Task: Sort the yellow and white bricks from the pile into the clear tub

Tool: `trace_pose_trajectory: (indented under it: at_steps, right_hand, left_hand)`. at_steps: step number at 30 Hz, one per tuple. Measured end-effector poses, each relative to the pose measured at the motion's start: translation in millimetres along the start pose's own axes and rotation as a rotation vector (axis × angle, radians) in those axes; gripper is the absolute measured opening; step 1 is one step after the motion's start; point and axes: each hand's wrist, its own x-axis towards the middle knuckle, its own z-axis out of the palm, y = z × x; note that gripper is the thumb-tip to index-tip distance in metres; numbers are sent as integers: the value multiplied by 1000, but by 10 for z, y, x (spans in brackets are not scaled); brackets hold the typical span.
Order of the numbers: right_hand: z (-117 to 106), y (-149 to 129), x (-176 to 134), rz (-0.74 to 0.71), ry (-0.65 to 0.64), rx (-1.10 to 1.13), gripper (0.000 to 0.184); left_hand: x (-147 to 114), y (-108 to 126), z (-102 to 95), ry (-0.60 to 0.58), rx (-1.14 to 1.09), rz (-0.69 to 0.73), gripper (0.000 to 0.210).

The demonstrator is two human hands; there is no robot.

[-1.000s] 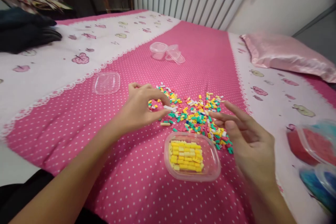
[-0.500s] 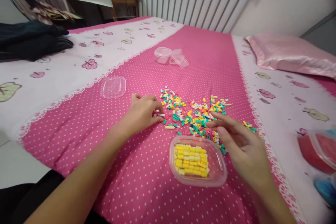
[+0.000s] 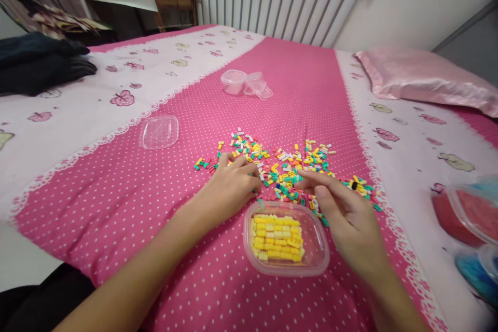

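Green and pink pieces [image 3: 204, 165] now show beside the shifted left hand [image 3: 235, 184].

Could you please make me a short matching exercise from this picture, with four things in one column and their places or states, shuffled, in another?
Things:
1. Yellow bricks
2. Left hand
3. Satin pillow
4. Dark fabric

Places or states:
A. Pink, towards the upper right of the view
B. Folded, at the left edge of the view
C. Lined up in rows inside a clear plastic container
D. Fingers bent down at the loose multicoloured bricks

Right pairs: 1-C, 2-D, 3-A, 4-B
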Motion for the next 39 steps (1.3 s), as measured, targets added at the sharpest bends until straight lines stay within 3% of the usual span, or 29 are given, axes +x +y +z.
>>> trace_pose_trajectory:
  at_steps: [7, 13, 20, 29, 34, 39]
  right_hand:
    - [-9, -11, 3, -6, 0, -7, 29]
    - [-8, -2, -4, 9, -11, -7, 28]
    - [-12, -1, 2, -7, -11, -2, 28]
    - [35, -87, -20, -60, -14, 18, 12]
    - [57, -101, -79, -87, 65, -39, 7]
    - [83, -70, -80, -79, 61, -50, 7]
  left_hand:
    - [-16, -54, -53, 76, -15, 3, 6]
    - [-6, -85, -47, 185, -7, -111, 10]
    - [40, -63, -21, 318, -426, -124, 7]
    - [19, 289, -230, 346, -529, 53, 6]
    - [20, 446, -178, 350, -518, -17, 8]
    - [-14, 538, -96, 405, -394, -51, 8]
